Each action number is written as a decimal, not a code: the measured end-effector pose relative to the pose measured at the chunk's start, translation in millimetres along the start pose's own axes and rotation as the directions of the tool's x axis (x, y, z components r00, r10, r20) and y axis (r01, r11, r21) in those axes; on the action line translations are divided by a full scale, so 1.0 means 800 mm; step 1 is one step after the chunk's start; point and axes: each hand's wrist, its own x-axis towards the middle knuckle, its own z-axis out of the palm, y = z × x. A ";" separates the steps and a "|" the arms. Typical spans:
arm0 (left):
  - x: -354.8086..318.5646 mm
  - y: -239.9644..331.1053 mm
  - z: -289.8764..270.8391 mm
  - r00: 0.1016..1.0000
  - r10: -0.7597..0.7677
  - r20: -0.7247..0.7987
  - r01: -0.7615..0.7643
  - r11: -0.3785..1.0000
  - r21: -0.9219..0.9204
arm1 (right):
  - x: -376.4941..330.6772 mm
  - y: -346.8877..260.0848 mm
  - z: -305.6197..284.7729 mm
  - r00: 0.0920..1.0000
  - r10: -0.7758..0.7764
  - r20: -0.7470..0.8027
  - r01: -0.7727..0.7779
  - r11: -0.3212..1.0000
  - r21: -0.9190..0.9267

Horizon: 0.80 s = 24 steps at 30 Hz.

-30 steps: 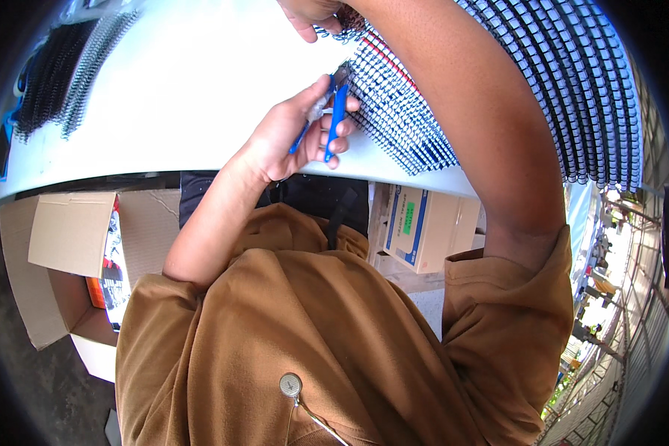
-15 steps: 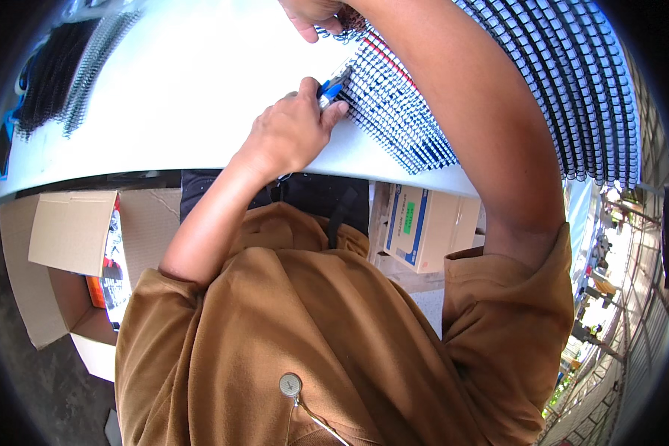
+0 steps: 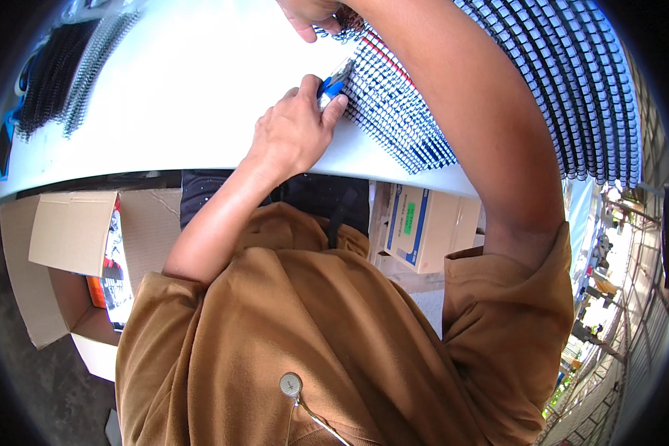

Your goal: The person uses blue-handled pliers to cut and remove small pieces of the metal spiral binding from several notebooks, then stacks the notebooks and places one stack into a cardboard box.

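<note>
While the left hand (image 3: 293, 134) gripped blue-handled cutters (image 3: 333, 82) against the row of black binding coils (image 3: 394, 111) on the white tabletop (image 3: 186, 89), the right hand (image 3: 316, 13) pinched a coil end, apparently mid-trim.

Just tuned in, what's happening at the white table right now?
A person in a brown shirt leans over the white table. The left hand grips a blue-handled cutter with its tip at the edge of a row of black wire binding combs. The right hand holds the combs at the top. More combs lie at the far left.
</note>
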 end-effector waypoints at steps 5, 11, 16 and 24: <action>0.010 -0.030 0.003 0.921 0.144 0.362 0.179 0.669 -0.722 | 0.001 0.000 0.006 1.000 0.003 -0.008 -0.003 1.000 -0.013; 0.019 -0.058 0.000 0.695 0.446 0.564 0.628 0.008 -0.779 | -0.007 -0.006 0.007 1.000 0.000 -0.011 0.000 1.000 -0.016; 0.012 -0.042 -0.008 0.667 0.489 0.562 0.655 -0.026 -0.755 | -0.004 -0.003 0.008 1.000 0.000 -0.004 0.000 1.000 -0.010; 0.000 -0.019 -0.003 0.993 -0.013 0.119 0.021 0.997 -0.071 | -0.006 -0.005 0.005 1.000 -0.004 -0.006 0.004 1.000 -0.014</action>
